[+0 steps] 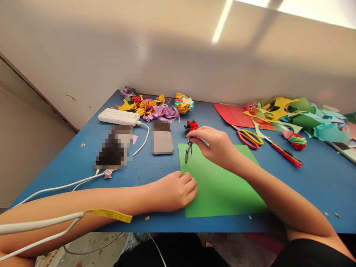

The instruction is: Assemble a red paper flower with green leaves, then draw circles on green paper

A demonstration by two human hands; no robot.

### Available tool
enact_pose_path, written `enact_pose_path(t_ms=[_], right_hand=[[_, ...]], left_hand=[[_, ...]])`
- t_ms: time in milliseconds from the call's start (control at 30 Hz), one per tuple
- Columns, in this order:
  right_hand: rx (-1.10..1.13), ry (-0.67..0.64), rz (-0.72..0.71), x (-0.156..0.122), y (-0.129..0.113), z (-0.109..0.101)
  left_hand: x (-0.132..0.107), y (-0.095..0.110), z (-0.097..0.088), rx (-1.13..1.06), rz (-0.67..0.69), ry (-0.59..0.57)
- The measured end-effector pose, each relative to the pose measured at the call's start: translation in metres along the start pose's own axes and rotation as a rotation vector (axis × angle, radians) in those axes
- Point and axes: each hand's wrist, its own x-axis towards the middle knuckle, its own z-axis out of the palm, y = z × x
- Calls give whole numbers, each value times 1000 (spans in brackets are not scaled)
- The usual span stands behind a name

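Note:
A sheet of green paper (219, 189) lies on the blue table. My right hand (213, 141) is above its upper left part, thumb and fingers pinched round the top of a drawing compass (187, 154). The compass points downward with its legs slightly apart; whether its tips touch the paper I cannot tell. My left hand (180, 191) rests closed in a loose fist on the left edge of the sheet, its inside hidden, with nothing seen in it. Just behind the compass sits a red and green crumpled paper flower (191, 125).
Right of the paper lie yellow-red scissors (249, 137), a red cutter knife (285, 151), a paper flower (296, 140) and cut paper scraps (303, 115). Leftward are a phone (162, 142), a white power bank (119, 116), cables (52, 189) and crumpled flowers (150, 107). A wall stands behind.

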Motion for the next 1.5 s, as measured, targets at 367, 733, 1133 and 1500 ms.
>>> enact_pose_path(t_ms=[367,733,1133,1500], right_hand=[[-156,7,84,8,5,-4],[-123,-80,149,10,17,-9],[-113,-114,151,11,17,-16],[-314,-286,235,11,16,-40]], left_hand=[[0,0,1,-13,-1,-9],[-1,-1,2,-4,1,-11],[0,0,1,-15,1,-22],[0,-1,3,-14,7,-23]])
